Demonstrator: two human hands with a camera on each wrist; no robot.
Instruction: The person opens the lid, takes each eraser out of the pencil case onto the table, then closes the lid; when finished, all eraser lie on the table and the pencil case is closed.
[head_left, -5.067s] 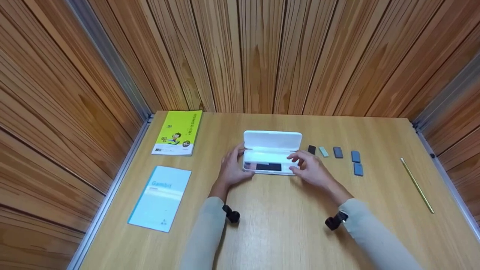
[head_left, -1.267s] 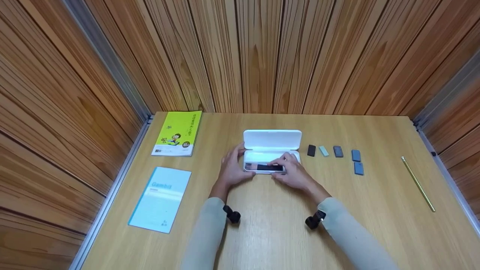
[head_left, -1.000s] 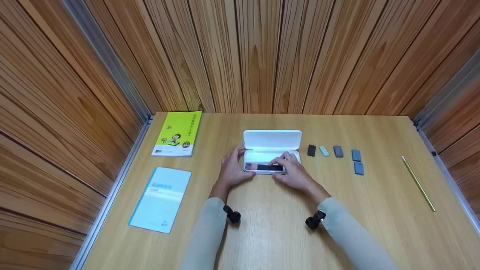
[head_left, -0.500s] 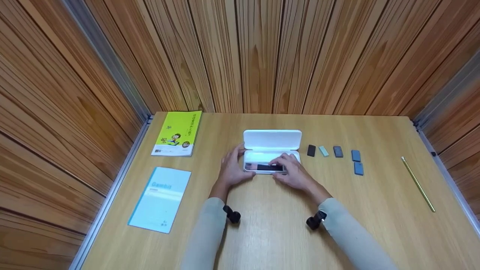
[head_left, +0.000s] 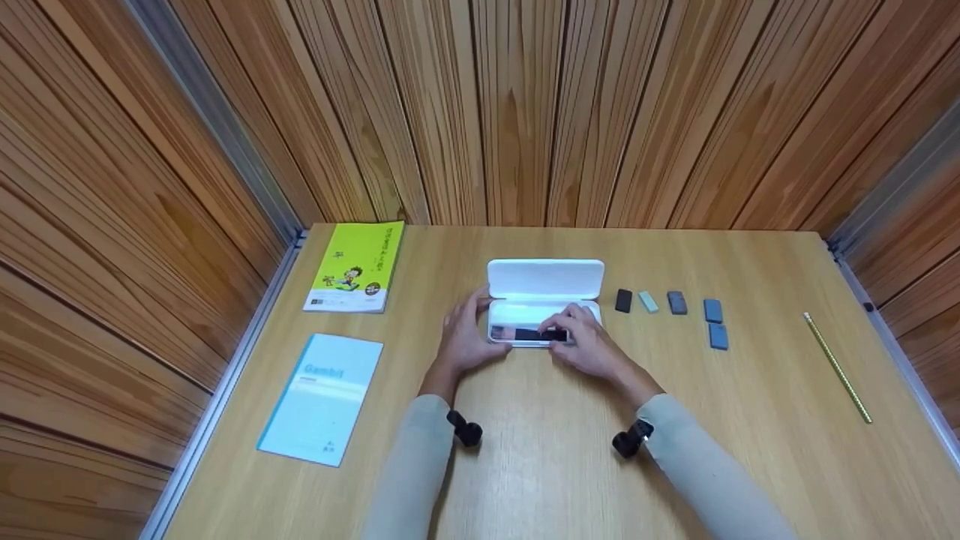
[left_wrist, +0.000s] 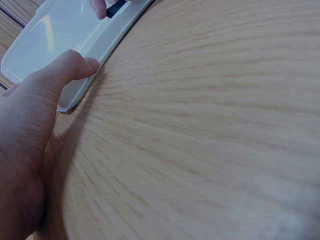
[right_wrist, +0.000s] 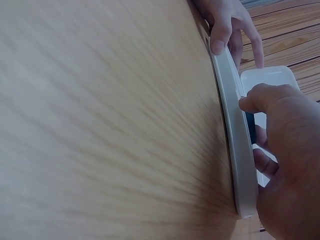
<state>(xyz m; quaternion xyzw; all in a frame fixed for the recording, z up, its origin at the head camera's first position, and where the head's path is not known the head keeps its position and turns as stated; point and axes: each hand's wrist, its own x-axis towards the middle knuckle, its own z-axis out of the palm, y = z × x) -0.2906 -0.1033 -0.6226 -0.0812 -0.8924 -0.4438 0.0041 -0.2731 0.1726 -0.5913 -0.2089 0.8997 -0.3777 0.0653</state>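
The case [head_left: 544,304] is lying open mid-table [head_left: 525,465], lid hinged up toward the wall, between the booklets on the left and the row of erasers on the right. It looks like thin hard plastic: light, stiff, smooth, and likely to skid on the wood, so it is best steadied at an end wall or along the low front rim.

The left hand [head_left: 463,336] is bracing the case's left end, with the thumb [left_wrist: 75,65] pressing the front rim and the other fingers relaxed against the end, nothing enclosed.

The black eraser [head_left: 541,334] is sitting in the tray along the front edge. It is probably light, slightly rubbery and grippy, easy to nip by its long sides.

The right hand [head_left: 589,346] is reaching over the rim, its curled fingertips [right_wrist: 252,102] pinching that eraser inside the tray.
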